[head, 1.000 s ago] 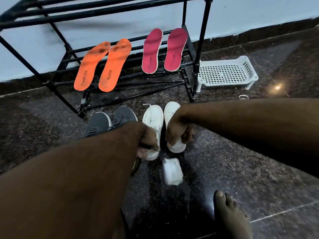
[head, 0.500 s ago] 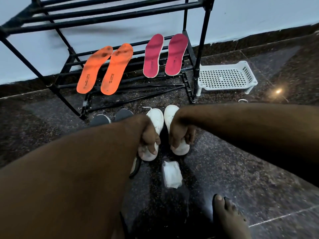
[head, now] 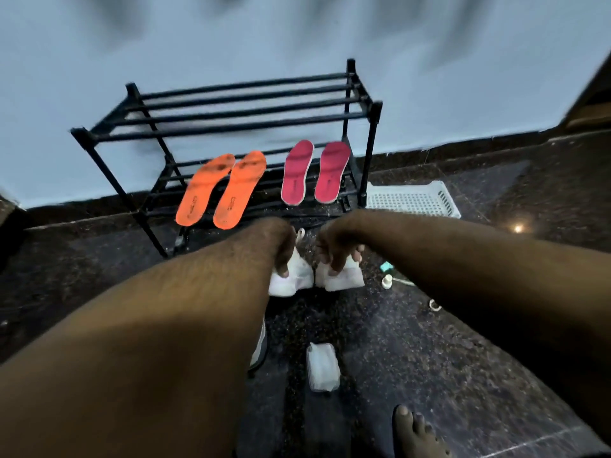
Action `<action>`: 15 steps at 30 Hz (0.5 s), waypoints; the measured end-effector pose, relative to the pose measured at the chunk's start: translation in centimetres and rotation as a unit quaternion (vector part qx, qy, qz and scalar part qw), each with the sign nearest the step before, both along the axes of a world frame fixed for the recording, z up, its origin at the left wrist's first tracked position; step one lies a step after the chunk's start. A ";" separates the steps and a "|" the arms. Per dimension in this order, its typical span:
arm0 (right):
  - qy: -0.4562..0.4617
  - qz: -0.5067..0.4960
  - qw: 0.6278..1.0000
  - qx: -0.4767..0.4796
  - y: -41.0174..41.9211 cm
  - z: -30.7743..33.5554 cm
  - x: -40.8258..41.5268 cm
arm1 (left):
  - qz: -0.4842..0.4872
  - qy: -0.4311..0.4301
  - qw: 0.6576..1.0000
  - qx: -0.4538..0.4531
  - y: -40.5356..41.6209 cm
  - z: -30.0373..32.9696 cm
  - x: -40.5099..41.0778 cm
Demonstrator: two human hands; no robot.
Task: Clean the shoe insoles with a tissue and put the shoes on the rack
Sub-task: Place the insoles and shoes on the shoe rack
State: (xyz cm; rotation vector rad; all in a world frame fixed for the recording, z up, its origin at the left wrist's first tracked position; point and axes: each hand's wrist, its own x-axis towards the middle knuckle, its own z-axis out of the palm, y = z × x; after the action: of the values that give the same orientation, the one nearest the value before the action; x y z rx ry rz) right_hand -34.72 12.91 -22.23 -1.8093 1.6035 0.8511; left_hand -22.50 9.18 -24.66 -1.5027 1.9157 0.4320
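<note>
1. Now the left hand (head: 285, 256) grips the left white shoe (head: 292, 276) from above, the fingers curled down on its upper; the right hand (head: 335, 251) grips the right white shoe (head: 340, 277) in the same way, thumb and fingers bent around its top edge.
2. Both white shoes are side by side, just in front of the black rack (head: 231, 127); their long axes run away from the person toward the rack; I cannot tell if they touch the floor (head: 429, 358) or are lifted.
3. On the lower shelf of the rack the two orange insoles (head: 221, 190) lean with the long axis tilted up and to the right; the two red insoles (head: 315, 173) stand beside them, at the right, nearly upright, the broad ends up.
4. A white tissue pack (head: 322, 366) lies on the dark floor near the person, its long axis pointing toward the rack; part of a grey shoe (head: 261, 348) shows under the left forearm.
5. A white plastic tray (head: 413, 200) sits at the right of the rack; a bare foot (head: 416, 434) is at the bottom edge.
</note>
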 end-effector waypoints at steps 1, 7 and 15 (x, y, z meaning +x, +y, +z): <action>-0.002 0.016 1.000 -0.023 0.1 0.7 -0.1 | -0.002 0.004 1.000 0.000 0.5 0.9 0.1; -0.031 0.018 0.993 -0.115 2.9 6.5 1.2 | 0.049 0.102 0.992 -0.059 4.8 6.9 0.7; -0.061 -0.102 0.944 -0.309 11.2 9.3 0.0 | 0.119 0.224 0.950 -0.183 12.5 12.0 4.3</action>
State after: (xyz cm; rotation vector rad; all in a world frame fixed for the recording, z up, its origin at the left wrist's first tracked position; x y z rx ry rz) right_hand -34.70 24.14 -12.96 -1.9908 2.0801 0.1291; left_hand -18.19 21.66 -12.66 -2.0290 2.2633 0.5893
